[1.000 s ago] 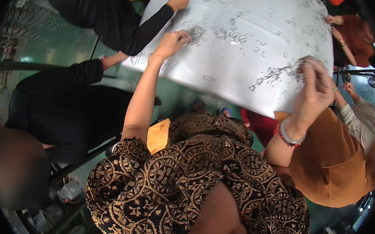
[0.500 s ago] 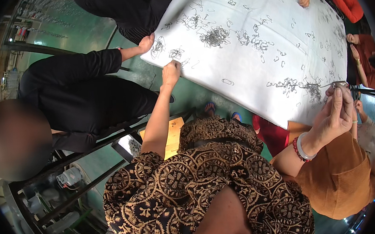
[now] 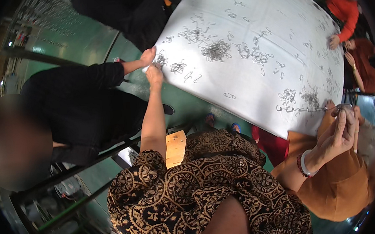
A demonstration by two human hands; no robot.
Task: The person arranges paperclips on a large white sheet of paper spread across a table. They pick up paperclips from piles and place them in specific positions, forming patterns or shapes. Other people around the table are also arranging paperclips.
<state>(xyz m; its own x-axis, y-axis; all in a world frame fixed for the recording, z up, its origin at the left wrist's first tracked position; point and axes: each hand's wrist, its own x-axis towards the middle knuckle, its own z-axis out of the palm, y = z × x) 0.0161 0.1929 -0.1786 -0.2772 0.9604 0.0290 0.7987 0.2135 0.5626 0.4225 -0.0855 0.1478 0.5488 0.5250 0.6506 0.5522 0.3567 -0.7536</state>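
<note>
Pinching a short chain of metal links [image 3: 299, 109] at the near edge of the white table [image 3: 255, 85], the right hand [image 3: 341, 133] stays closed, while the left hand [image 3: 154, 74] grips the far-left table corner beside loose clips [image 3: 217, 51].

Small metal pieces [image 3: 216, 51] on white table [image 3: 256, 89] too small to tell

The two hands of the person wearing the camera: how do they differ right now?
The left hand stretches far out to the white table's near corner, beside a co-worker's hand. The right hand stays close, raised at the table edge, pinching small metal pieces. Only the right wrist wears bracelets. Both work at scattered metal clips.
</note>
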